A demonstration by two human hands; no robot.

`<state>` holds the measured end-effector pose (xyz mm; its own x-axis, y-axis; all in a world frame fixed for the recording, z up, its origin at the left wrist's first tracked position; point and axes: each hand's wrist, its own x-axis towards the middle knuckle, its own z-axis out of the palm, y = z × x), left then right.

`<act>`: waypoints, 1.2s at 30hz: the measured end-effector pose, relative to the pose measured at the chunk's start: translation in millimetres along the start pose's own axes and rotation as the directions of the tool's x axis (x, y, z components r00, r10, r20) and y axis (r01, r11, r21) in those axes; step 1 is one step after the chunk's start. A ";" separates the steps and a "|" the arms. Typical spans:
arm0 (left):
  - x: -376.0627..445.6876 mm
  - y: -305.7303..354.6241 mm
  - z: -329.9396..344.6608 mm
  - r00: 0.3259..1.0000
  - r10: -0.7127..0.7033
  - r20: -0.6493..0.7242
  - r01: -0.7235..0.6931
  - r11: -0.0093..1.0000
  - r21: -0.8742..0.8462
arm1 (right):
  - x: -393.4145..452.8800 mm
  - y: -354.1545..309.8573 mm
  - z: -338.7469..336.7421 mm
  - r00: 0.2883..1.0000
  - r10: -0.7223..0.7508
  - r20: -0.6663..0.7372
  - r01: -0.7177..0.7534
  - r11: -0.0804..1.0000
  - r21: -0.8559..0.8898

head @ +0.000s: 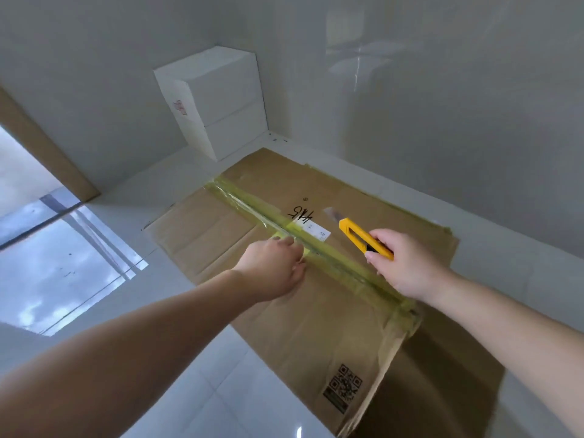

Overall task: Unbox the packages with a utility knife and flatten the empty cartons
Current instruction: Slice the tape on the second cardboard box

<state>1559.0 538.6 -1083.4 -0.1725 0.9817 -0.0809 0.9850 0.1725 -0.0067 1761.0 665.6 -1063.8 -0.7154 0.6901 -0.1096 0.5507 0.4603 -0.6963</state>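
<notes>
Head view shows me the brown carton (316, 311) lying taped at centre. My left hand (275, 267) rests on it at 9 o'clock of the yellow tape (341, 263), fingers bent at the strip. At 3 o'clock, my right hand (401, 263) grips the yellow utility knife (363, 237), blade extended.

This looks like a bare room in a home or flat, though which kind cannot be told for sure. The glossy white tiled floor (221, 390) mirrors a window and sky, plain white walls (442, 105) meet in a corner, and a wooden door frame (47, 147) stands at the left. White boxes (221, 105) are stacked in the corner, and a taped brown carton (316, 311) lies on the floor rather than on a bench or table.
</notes>
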 end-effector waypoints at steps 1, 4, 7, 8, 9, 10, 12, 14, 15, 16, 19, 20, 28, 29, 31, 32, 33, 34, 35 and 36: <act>0.0 -16.8 1.0 0.998 -0.062 -0.026 0.062 0.998 -0.004 | 5.3 -3.9 2.6 1.000 -0.011 -0.004 0.011 1.000 -0.002; -5.1 -61.6 5.2 0.978 -0.195 -0.072 0.194 0.981 -0.014 | 22.5 -17.8 12.0 0.999 -0.032 0.004 0.032 0.999 -0.009; -11.7 -99.2 10.4 0.947 -0.305 -0.097 0.303 0.952 -0.033 | 41.9 -33.8 23.1 0.998 -0.051 0.033 0.053 0.997 -0.053; -12.8 -111.6 11.9 0.931 -0.351 -0.104 0.347 0.936 -0.056 | 49.0 -39.8 26.8 0.997 -0.057 0.046 0.059 0.996 -0.061; -13.2 -124.4 13.2 0.914 -0.390 -0.112 0.384 0.921 -0.068 | 56.8 -46.4 30.9 0.996 -0.067 0.057 0.071 0.995 -0.075; -12.9 -137.5 13.9 0.900 -0.419 -0.121 0.414 0.908 -0.070 | 65.3 -54.2 35.3 0.995 -0.078 0.064 0.084 0.991 -0.099; -9.4 -161.8 14.6 0.877 -0.463 -0.130 0.454 0.886 -0.091 | 83.5 -71.9 45.4 0.992 -0.103 0.070 0.113 0.981 -0.158; -2.6 -179.3 16.2 0.863 -0.490 -0.125 0.476 0.870 -0.125 | 101.5 -90.2 56.4 0.990 -0.120 0.070 0.133 0.968 -0.215; 1.9 -185.4 17.9 0.857 -0.500 -0.124 0.484 0.864 -0.143 | 110.2 -98.9 62.3 0.989 -0.131 0.075 0.146 0.957 -0.249; 6.9 -190.6 19.6 0.849 -0.512 -0.128 0.490 0.855 -0.169 | 118.0 -107.4 68.2 0.986 -0.140 0.086 0.159 0.945 -0.286; 24.3 -204.0 23.5 0.814 -0.560 -0.153 0.501 0.812 -0.300 | 138.1 -131.6 85.2 0.985 -0.134 0.108 0.166 0.908 -0.384; 30.0 -208.2 23.7 0.799 -0.582 -0.153 0.504 0.787 -0.356 | 144.0 -138.4 90.4 0.986 -0.131 0.105 0.162 0.901 -0.402; 63.8 -227.4 35.5 0.721 -0.672 -0.169 0.503 0.675 -0.539 | 185.8 -175.0 120.2 0.985 -0.108 0.137 0.168 0.806 -0.567; 64.5 -228.1 37.4 0.712 -0.679 -0.178 0.503 0.671 -0.545 | 191.0 -176.9 122.0 0.984 -0.108 0.142 0.171 0.799 -0.577; 65.0 -228.3 40.9 0.702 -0.680 -0.212 0.496 0.680 -0.539 | 199.1 -179.1 126.1 0.983 -0.110 0.149 0.178 0.782 -0.597; 65.1 -228.5 41.9 0.698 -0.679 -0.226 0.490 0.684 -0.541 | 201.9 -180.0 128.5 0.982 -0.113 0.153 0.184 0.777 -0.602; 65.1 -228.7 42.4 0.695 -0.680 -0.236 0.483 0.684 -0.547 | 204.1 -180.2 131.0 0.981 -0.117 0.157 0.189 0.773 -0.605; 65.1 -228.9 42.5 0.690 -0.681 -0.245 0.477 0.682 -0.554 | 206.2 -179.7 133.2 0.980 -0.119 0.160 0.193 0.768 -0.611; 65.3 -229.1 42.6 0.687 -0.682 -0.252 0.471 0.681 -0.560 | 207.9 -179.0 135.5 0.979 -0.120 0.162 0.196 0.763 -0.616; 65.4 -229.5 42.6 0.684 -0.683 -0.258 0.466 0.680 -0.566 | 209.1 -177.9 138.1 0.979 -0.122 0.163 0.198 0.760 -0.620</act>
<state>1322.0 559.7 -1129.6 -0.7921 0.5744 0.2065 0.5857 0.6201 0.5219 1454.0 650.9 -1060.8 -0.8376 0.5284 -0.1386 0.5433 0.8321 -0.1112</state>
